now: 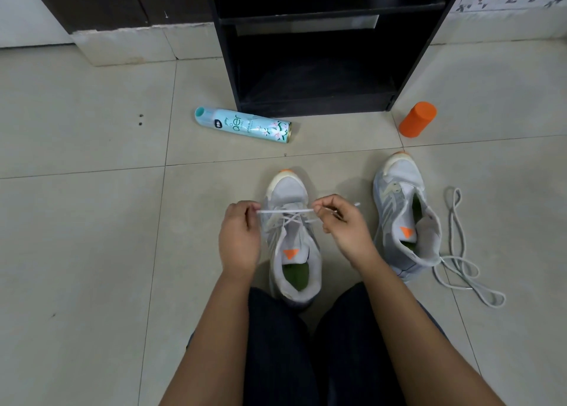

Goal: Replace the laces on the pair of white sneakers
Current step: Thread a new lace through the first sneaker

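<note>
In the head view, a white lace is stretched taut and level between both hands, just above the near sneaker. The sneaker stands on the floor between the knees, toe pointing away. One end is pinched by the fingers of the left hand, the other by those of the right hand. Crossings are seen beneath, while the upper eyelets look unthreaded.

This step is judged to be evening the ends. Both should be pulled with equal tension, kept flat and compared for length before the next eyelets are threaded.

The second sneaker stands unlaced to the right, with a loose lace lying beside it.
</note>
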